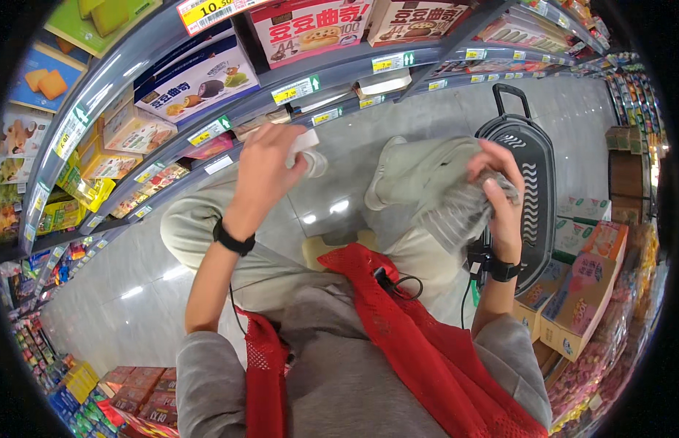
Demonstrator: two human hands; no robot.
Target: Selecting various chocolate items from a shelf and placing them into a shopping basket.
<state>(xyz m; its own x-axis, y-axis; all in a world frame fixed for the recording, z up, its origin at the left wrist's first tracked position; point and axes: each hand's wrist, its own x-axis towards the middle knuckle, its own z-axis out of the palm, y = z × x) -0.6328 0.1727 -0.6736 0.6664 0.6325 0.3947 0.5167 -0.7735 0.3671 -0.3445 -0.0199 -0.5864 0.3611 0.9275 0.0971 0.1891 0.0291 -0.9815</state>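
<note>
My left hand is raised near the lower shelf edge, with a small white card or label at its fingertips. My right hand grips a crumpled clear plastic bag or wrapper above my right knee. Whatever the plastic holds is hard to make out. Beyond my left hand runs the store shelf, with price tags along its edges and a plain white tag on a lower edge. Cookie boxes stand on the shelf above.
A black wheeled shopping basket with a raised handle stands close to my right arm. Cardboard cartons and bagged goods line the right side. Under me is a low yellowish stool. Red boxes are stacked behind on the left.
</note>
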